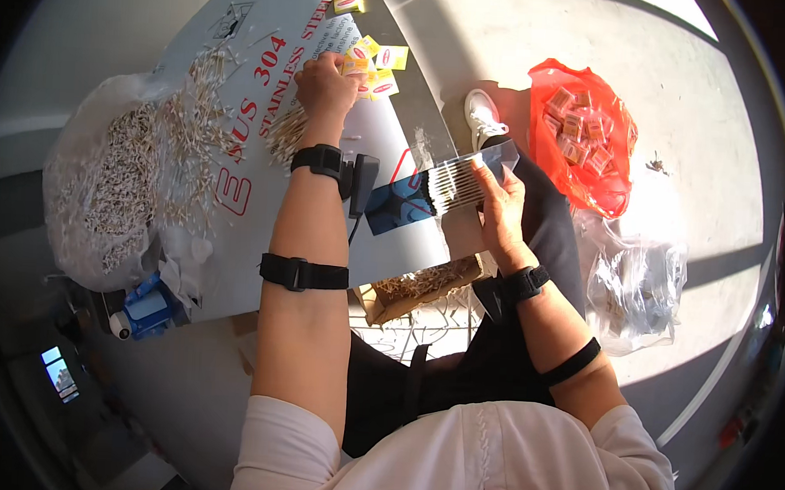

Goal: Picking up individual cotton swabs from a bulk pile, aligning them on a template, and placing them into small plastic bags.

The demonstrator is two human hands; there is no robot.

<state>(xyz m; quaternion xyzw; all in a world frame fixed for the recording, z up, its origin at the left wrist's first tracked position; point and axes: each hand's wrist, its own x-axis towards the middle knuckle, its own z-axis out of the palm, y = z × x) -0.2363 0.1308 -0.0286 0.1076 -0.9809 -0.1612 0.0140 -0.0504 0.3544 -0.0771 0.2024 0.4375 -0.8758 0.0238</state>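
1. Left hand (325, 84) is curled shut, knuckles up, over a few small yellow boxes (375, 67) at the far end of the grey metal sheet (240, 104). It seems to pinch one box, but the fingers hide it, so can't tell exactly what's gripped.
2. Right hand (501, 202) is closed on a flat clear tray (462, 182) w/ a row of thin white sticks lined up on it, thumb on top. The tray sits just off the sheet's near-right edge, over the lap.
3. Loose cotton swabs (194, 137) lie scattered on the sheet's left half, and a big clear bag of swabs (103, 185) spills at its left edge.
4. One more yellow box (349, 0) sits at the sheet's far tip, apart from the rest.
5. Below the sheet's near edge: a cardboard box (421, 286) w/ more sticks. Well to the right of the sheet, on the concrete floor: an orange bag (585, 135) of small packs and a clear plastic bag (639, 289).
6. Risks, as a judgement: the tray is held by one hand only and tilted, so the sticks could slide off the row and drop to the lap or floor. The boxes sit near the sheet's right edge, so a nudge from the left hand may knock them off. Loose swabs near the wrist could get swept along.
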